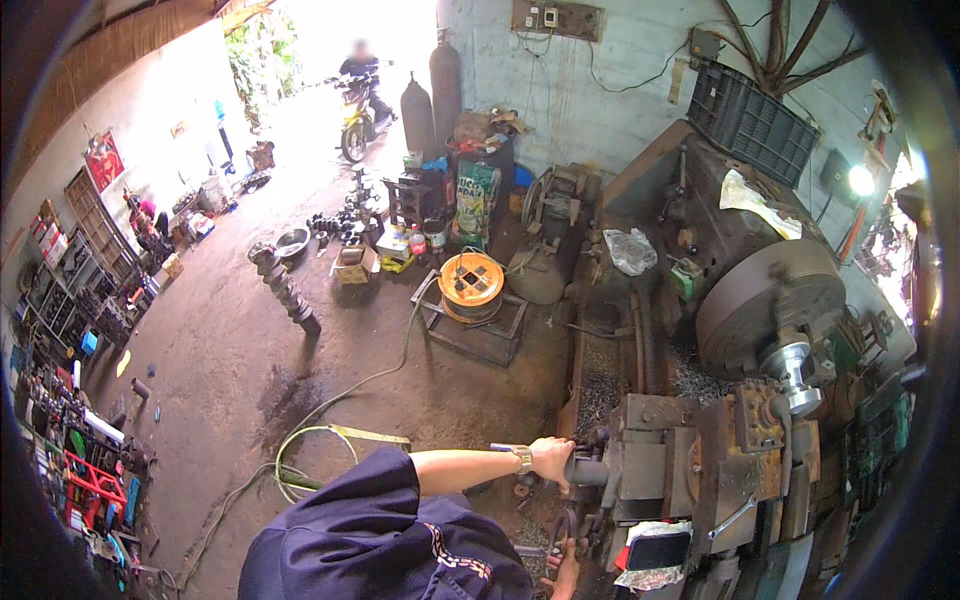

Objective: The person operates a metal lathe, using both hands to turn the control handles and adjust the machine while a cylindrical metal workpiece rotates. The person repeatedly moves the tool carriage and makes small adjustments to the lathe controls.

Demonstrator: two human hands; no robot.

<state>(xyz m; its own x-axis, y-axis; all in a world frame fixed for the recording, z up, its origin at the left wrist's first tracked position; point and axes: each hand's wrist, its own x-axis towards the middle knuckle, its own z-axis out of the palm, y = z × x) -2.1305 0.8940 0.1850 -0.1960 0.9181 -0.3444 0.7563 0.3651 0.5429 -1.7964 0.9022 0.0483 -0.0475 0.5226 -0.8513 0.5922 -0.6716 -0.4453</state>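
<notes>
Wearing a metal watch, my left hand (551,460) is closed around the end of a dark cylindrical handle (590,472) on the lathe carriage (650,440). Below it my right hand (566,570) has its fingers curled at a dark handwheel (563,530); part of this hand is hidden. On the far side of the carriage, a shiny turned metal workpiece (795,378) sits in front of the large round lathe chuck (760,305). A rusty tool post (760,420) stands close to the workpiece.
A wrench (735,518) and a phone (658,550) on a white cloth lie on the carriage. Metal chips (600,385) cover the lathe bed. Behind are an orange reel (471,280) on a frame, a hose (350,395), an upright crankshaft (285,290) and a person on a motorcycle (355,120).
</notes>
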